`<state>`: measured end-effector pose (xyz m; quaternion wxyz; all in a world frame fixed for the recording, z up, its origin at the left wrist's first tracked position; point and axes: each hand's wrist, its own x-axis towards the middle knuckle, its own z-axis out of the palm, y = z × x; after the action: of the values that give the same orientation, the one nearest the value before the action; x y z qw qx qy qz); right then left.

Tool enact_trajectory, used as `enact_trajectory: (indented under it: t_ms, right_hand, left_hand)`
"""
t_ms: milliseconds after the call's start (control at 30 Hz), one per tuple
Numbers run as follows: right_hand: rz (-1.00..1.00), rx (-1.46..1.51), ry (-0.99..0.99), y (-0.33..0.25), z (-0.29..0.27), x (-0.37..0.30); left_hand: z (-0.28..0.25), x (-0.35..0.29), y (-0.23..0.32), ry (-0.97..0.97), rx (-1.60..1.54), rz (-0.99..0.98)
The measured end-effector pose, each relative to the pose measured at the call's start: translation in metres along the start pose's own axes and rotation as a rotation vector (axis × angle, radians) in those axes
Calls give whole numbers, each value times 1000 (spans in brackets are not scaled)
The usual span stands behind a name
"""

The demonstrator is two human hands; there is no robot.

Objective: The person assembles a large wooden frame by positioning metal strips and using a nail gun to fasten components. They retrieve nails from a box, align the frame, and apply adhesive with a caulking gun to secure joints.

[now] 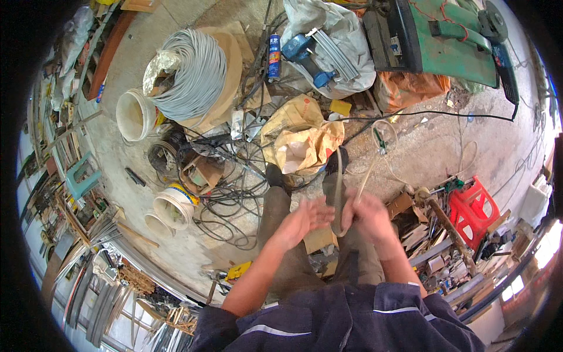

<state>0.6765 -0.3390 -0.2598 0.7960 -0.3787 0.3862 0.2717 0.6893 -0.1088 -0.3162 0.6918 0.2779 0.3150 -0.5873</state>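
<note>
A bare concrete floor (446, 146) littered with tangled black cables (234, 193) fills the frame. At centre, the right hand (366, 214) has its fingers curled shut around a loop of pale flexible plastic tubing (339, 193), which trails toward the upper right. The left hand (308, 218) is open, fingers spread, beside the loop. A crumpled tan paper sack (305, 141) lies just above; a blue spray can (274, 56) stands at upper centre.

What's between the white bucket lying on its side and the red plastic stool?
In the head view, between the white bucket and the red plastic stool lie tangled black cables, tan paper sacks, and both hands working a pale cable loop.
</note>
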Motion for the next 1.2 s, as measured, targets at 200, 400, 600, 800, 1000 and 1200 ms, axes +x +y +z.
enact_trajectory:
  t_ms: [200, 400, 600, 800, 1000, 1200]
  right_hand:
    - [103, -698, -529, 82, -10, -59]
    - [306, -925, -803, 75, -16, -20]
    - [45, 184, -63, 5, -7, 32]
    - [-123, 324, 156, -6, -9, 31]
    - [-267, 440, 286, -32, -6, 16]
    - [-427, 324, 509, -71, -13, 8]
  left_hand:
    - [43, 63, 35, 242, -168, 78]
    - [47, 25, 34, 574, 93, 207]
    - [76, -14, 1, 388, 1026, 444]
    - [116, -25, 23, 265, 1150, 369]
    - [134, -13, 27, 232, 1279, 516]
    - [165, 20, 48, 185, 1239, 607]
